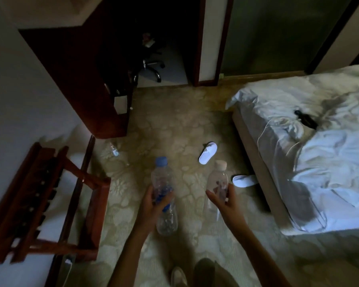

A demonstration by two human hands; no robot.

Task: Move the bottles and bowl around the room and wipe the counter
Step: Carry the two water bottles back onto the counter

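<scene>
Dim room w/ patterned carpet (164, 129) across the whole floor. Bed (311, 146) fills the right side, white sheets rumpled, a small dark object (306, 119) lying on top; can't tell what it is. Dark wooden cabinet (75, 79) stands at upper left against the wall, a doorway beyond it w/ an office chair (151, 67) in the dark. Wooden luggage rack (44, 199) sits at lower left next to the wall.

Two white slippers on the carpet: one (208, 152) mid-floor, the other (245, 180) just beside the bed base, partly under its edge. A third, small bottle (114, 150) lies on the floor near the cabinet foot.

Both arms reach fwd from the bottom of view. Left hand (153, 206) is wrapped around a clear blue-capped bottle (163, 195), fingers closed on its mid-section, bottle tilted w/ cap pointing away. Right hand (224, 200) grasps a clear white-capped bottle (217, 183) around its lower half, thumb on one side, fingers on the other, cap up and away. The two bottles are apart, held above the carpet between rack and bed. A shoe (177, 276) shows at the bottom edge.
</scene>
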